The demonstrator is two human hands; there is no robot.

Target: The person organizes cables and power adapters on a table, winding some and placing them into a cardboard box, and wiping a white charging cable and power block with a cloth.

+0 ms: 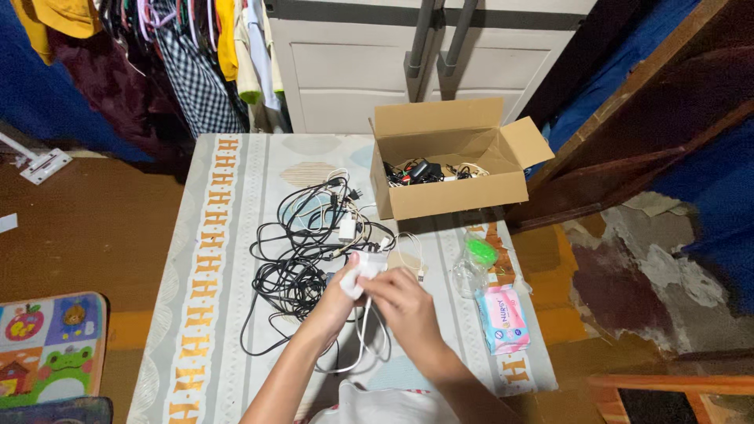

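My left hand and right hand both grip the white charger; its cable trails down toward me.

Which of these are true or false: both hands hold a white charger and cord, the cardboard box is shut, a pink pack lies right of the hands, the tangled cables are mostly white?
1. Both hands, left hand and right hand, hold a white charger. True.
2. The cardboard box is shut. False: its flaps stand open, with cables inside.
3. A pink pack lies right of the hands. True.
4. The tangled cables are mostly white. False: mostly black.
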